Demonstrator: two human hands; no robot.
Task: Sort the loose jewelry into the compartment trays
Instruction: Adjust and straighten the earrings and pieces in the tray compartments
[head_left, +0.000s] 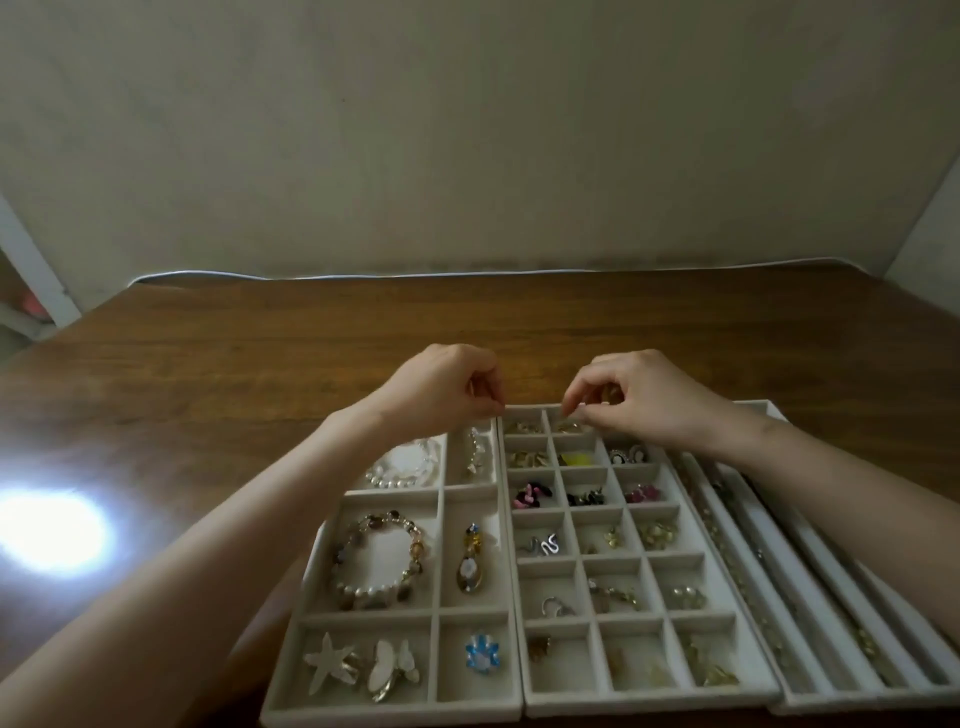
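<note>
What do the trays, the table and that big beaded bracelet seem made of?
Trays: pale matte lining, likely velvet or felt. Table: wood or wood-look laminate, brown grain, glossy glare. Bracelet: pearly white and brownish beads, perhaps stone or glass; unclear.

a brown wooden table (260, 338) spans the view. a bright white glare (49, 530) lies on its top at 9 o'clock. a pale wall (467, 130) rises at 12 o'clock, with a thin white strip (467, 274) along the table's far edge. at 10 o'clock stand a white post (31, 260) and something pink (34, 304), blurred.
</note>
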